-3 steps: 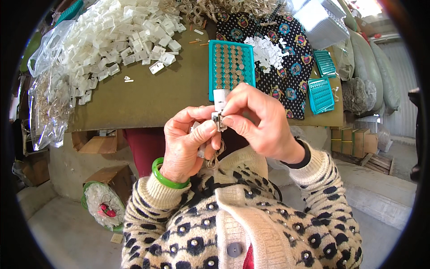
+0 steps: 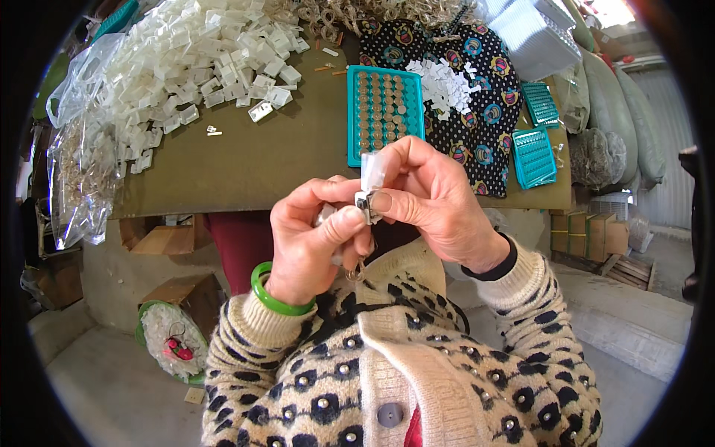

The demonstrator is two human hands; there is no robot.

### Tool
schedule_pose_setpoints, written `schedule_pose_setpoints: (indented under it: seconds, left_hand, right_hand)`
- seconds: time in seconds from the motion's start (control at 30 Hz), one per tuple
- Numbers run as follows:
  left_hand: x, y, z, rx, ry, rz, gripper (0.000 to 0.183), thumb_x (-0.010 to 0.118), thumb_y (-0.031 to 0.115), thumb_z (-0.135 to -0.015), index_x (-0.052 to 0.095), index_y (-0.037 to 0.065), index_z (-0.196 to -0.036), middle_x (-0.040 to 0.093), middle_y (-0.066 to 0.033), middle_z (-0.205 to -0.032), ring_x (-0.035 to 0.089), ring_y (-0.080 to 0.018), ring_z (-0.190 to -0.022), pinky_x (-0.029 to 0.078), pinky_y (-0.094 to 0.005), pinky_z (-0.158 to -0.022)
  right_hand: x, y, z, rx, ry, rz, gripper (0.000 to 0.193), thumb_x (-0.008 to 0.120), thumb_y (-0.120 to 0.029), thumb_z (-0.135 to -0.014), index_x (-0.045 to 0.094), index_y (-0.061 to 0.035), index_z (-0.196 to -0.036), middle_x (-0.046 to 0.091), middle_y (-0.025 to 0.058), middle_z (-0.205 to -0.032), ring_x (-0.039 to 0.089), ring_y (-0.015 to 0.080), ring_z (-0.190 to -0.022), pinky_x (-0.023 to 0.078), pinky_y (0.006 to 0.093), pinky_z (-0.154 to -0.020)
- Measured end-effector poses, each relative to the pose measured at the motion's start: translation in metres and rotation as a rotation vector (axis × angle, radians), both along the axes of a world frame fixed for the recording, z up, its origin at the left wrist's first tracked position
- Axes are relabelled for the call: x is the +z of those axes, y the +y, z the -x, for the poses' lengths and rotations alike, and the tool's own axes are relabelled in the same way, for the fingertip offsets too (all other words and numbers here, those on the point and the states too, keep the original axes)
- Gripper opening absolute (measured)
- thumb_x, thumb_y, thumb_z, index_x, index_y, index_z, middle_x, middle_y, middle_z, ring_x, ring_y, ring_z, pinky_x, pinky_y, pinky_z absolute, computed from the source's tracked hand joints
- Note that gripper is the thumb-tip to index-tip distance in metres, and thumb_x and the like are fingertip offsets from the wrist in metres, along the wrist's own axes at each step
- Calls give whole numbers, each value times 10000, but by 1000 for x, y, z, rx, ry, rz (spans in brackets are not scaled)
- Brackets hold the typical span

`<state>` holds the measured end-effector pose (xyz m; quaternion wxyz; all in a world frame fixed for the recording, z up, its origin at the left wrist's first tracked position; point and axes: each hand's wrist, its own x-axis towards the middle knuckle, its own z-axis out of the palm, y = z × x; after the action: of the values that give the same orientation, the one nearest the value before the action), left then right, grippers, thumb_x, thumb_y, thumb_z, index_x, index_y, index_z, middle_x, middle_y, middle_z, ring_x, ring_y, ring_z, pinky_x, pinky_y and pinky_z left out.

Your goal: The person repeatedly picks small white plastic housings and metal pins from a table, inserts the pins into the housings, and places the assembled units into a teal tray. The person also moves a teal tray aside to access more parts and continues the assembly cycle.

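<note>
Both hands meet in front of my chest over a small white plastic case [image 2: 363, 201] with dark and metallic parts in it. My left hand [image 2: 313, 227], with a green bangle at the wrist, pinches the case between thumb and fingers. More whitish pieces and a loop of thin cord [image 2: 357, 272] hang at its palm, partly hidden. My right hand [image 2: 439, 201] presses its thumb against the case's right side, fingers curled behind. A white translucent strip [image 2: 372, 171] sticks up from between the hands. Just beyond lies a teal tray [image 2: 351, 112] with rows of round coin-like cells [image 2: 387, 104].
A big heap of white plastic cases [image 2: 201, 59] covers the table's [image 2: 246, 167] left. White slips [image 2: 447, 86] lie on a patterned dark cloth [image 2: 484, 112]. Two teal trays [image 2: 534, 158] sit at the right edge. Coiled cords [image 2: 328, 15] lie at the back; a cardboard box [image 2: 190, 298] stands below.
The right thumb has shifted slightly left onto the case. The white strip has tilted and now looks more see-through. Both hands otherwise stay in place.
</note>
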<state>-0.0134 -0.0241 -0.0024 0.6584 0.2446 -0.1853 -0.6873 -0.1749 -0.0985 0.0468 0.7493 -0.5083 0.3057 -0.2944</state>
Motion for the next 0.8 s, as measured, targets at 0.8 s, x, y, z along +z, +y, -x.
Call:
schedule_pose_setpoints:
  seconds: [0.8]
  left_hand:
    - [-7,-2,4,-107,106,-37,177,654,51,-927,600,0,-1088,697,-162,-949,654,-146,-621,468,-198,-439]
  right_hand:
    - [-11,9,-6,-326,315,806,176,673,86,-837,659,6,-994,696,105,-855,690,145,-725,551,265,-612]
